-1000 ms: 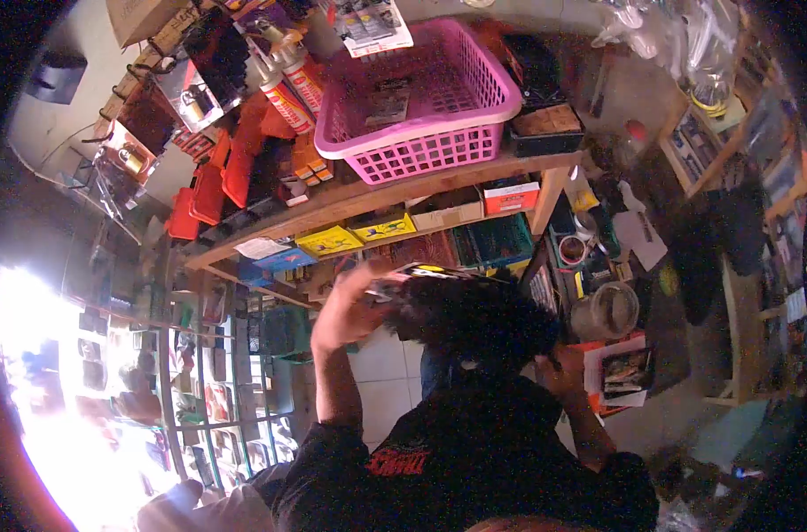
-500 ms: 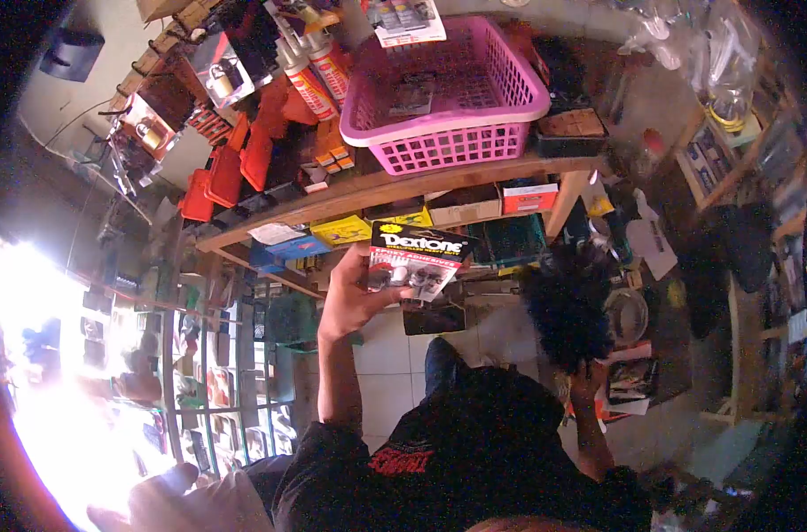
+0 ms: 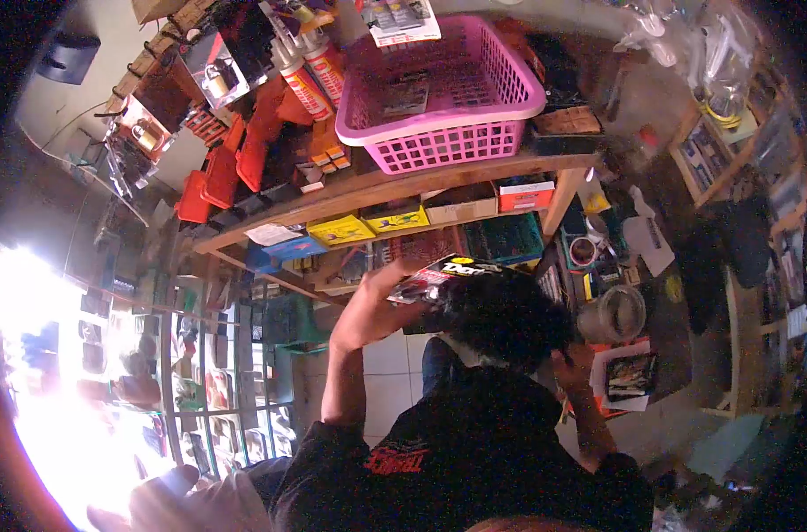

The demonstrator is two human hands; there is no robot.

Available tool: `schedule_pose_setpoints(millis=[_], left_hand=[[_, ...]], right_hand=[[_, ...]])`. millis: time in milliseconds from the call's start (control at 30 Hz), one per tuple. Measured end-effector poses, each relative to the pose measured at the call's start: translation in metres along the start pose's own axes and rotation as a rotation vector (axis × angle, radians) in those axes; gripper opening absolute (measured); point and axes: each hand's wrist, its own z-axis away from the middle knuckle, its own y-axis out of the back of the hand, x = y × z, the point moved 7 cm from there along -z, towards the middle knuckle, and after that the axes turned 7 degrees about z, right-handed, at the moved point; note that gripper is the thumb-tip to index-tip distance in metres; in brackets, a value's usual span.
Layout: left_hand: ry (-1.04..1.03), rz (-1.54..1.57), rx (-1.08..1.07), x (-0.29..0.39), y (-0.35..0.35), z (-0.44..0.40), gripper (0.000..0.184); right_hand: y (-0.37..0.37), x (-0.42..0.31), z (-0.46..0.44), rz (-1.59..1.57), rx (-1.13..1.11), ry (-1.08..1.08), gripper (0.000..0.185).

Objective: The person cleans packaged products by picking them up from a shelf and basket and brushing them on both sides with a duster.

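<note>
My left hand (image 3: 368,310) is closed around the edge of a Dextone epoxy adhesive pack (image 3: 426,279), which is tilted so its front shows foreshortened. A fluffy black feather duster (image 3: 501,319) is in my right hand (image 3: 575,365), whose fingers wrap its handle end. The duster's feathers overlap the right part of the pack and hide it; whether they press on it I cannot tell.
Ahead, a pink plastic basket (image 3: 439,142) stands on a wooden shelf (image 3: 395,184). Beneath it sit yellow boxes (image 3: 341,230) and a green crate (image 3: 510,241). A clear round tub (image 3: 621,315) is at right. Hanging packs line a glass-fronted rack (image 3: 217,390) at left.
The feather duster has swung left from beside the pack to against or in front of it. My left hand has tipped the pack, so its front no longer faces me squarely.
</note>
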Motion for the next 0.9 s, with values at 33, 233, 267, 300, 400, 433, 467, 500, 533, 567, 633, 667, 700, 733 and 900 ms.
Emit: schedule_pose_setpoints(millis=[33,233,267,300,400,433,467,500,533,567,633,667,700,733,900], left_hand=[[-0.025,0.007,-0.018,0.007,-0.005,-0.001,0.055],[-0.022,0.066,-0.029,0.006,-0.003,0.001,0.061],[-0.035,0.021,-0.019,0.007,-0.006,-0.001,0.062],[-0.049,-0.025,-0.009,0.008,-0.010,-0.005,0.062],[-0.303,-0.158,-0.040,0.035,-0.023,-0.006,0.064],[-0.381,-0.161,-0.064,0.044,-0.025,-0.006,0.064],[-0.265,-0.039,-0.045,0.031,-0.022,-0.011,0.061],[-0.154,0.089,-0.013,0.019,-0.019,-0.014,0.059],[0.062,0.257,0.070,-0.012,-0.015,-0.014,0.055],[0.058,0.205,0.128,-0.021,-0.004,-0.016,0.054],[0.208,0.596,0.289,-0.034,0.003,-0.020,0.050],[0.146,0.707,0.350,-0.043,0.007,-0.022,0.049],[0.107,0.831,0.400,-0.064,0.006,-0.020,0.043],[0.143,0.956,0.424,-0.084,0.004,-0.016,0.042],[0.355,1.436,0.466,-0.151,-0.021,0.002,0.040]], right_hand=[[0.009,-0.018,-0.009,-0.008,0.015,-0.012,0.018],[0.022,-0.040,-0.022,0.032,0.101,-0.004,0.018],[0.016,-0.027,-0.013,0.074,0.074,-0.078,0.019],[0.011,-0.015,-0.010,0.082,-0.005,-0.157,0.021],[-0.004,0.006,-0.002,0.051,-0.249,-0.304,0.026],[-0.006,0.005,-0.004,0.028,-0.273,-0.289,0.028],[0.000,-0.002,-0.014,0.008,-0.189,-0.178,0.030],[0.008,-0.011,-0.019,-0.010,-0.108,-0.066,0.032],[0.014,-0.005,-0.015,0.029,-0.083,-0.099,0.033],[0.023,0.004,-0.010,0.069,-0.059,-0.128,0.034],[0.039,0.005,-0.016,0.002,-0.022,-0.284,0.035],[0.042,-0.002,-0.018,-0.105,-0.011,-0.416,0.035],[0.039,0.008,-0.010,-0.162,-0.008,-0.492,0.034],[0.036,0.017,-0.001,-0.218,-0.001,-0.569,0.034],[0.022,0.037,0.037,-0.519,-0.022,-0.942,0.026]])
